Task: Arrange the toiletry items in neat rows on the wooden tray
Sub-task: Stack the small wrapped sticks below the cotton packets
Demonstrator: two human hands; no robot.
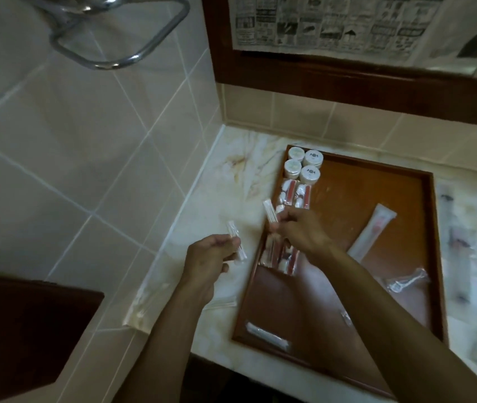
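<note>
Now | left hand (208, 257) pinches packet (32, 242) | right hand (298, 231) pinches sachet (269, 210) | labels unreadable

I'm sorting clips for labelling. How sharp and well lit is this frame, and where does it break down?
Head view: dim, warm light; the round jars on the wooden tray read fairly crisp; the left hand and right hand are softly motion-blurred; the plastic-wrapped items at the right edge smear badly; wide-angle bending curves the tile lines.
</note>
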